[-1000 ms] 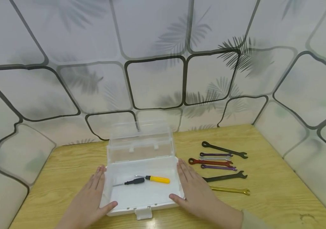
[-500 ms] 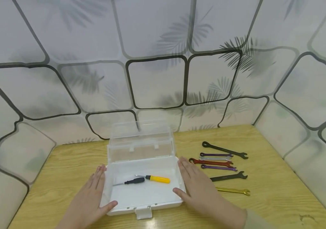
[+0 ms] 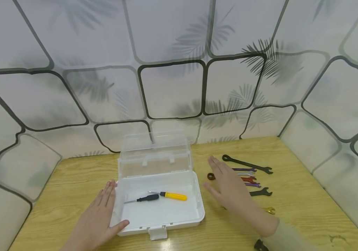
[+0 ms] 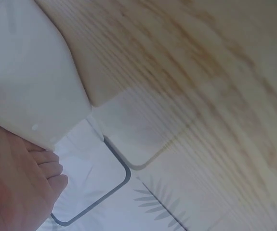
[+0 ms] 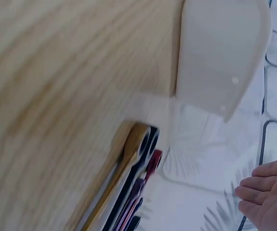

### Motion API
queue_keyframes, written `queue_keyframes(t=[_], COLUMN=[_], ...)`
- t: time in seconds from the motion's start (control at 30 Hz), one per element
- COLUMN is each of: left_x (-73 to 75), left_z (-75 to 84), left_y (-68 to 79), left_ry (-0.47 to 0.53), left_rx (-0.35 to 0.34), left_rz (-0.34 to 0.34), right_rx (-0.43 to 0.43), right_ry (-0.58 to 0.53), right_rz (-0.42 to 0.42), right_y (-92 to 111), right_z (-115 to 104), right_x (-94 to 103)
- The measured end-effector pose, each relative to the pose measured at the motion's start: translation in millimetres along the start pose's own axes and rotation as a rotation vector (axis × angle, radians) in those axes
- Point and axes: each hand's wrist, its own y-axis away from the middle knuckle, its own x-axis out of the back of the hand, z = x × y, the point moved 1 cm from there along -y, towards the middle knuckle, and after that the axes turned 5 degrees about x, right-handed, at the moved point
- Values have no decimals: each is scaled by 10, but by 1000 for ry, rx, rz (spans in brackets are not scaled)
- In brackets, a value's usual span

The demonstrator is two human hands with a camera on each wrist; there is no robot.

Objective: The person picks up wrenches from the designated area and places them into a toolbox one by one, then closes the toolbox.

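A white plastic toolbox (image 3: 199,195) stands on the table with its clear lid (image 3: 154,164) tipped back. Inside it lie a black-handled screwdriver (image 3: 148,198) and a yellow-handled screwdriver (image 3: 175,196). My left hand (image 3: 98,212) rests flat along the box's left side, fingers straight and thumb over the front corner. Held over the wrenches to the right of the box, my right hand (image 3: 230,190) has straight fingers and grips nothing. It partly covers a red wrench (image 3: 250,180), a black wrench (image 3: 262,192) and a gold wrench (image 3: 270,210). In the right wrist view that hand (image 5: 266,192) is apart from the box.
Beyond the right hand lies another black wrench (image 3: 248,164), with purple and silver wrenches (image 3: 245,173) beside it. A patterned cloth wall (image 3: 172,90) rises behind the wooden table (image 3: 304,205) and on both sides. A small dark object (image 3: 260,245) shows by the right sleeve.
My right hand has left the box's right side and moved right, over the wrenches. The left hand, the box and the screwdrivers stay where they were.
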Motion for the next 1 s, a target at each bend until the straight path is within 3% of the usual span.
queue_keyframes(t=[0.2,0.47,0.6,1.0], left_x=[15,14,17,-6], left_z=[1,3,7,2], left_y=[-18,0,-8,4], left_ry=[15,40,54,60], left_rx=[19,18,35,30], left_rz=[-48,-36,-65,-36], right_rx=[-60,-215,-264,-370], right_ry=[-36,-122,-157,-396], right_rz=[76,81,120,124], right_y=[-46,-69,-59,19], right_z=[241,632,810,1396], right_x=[77,142,173,113])
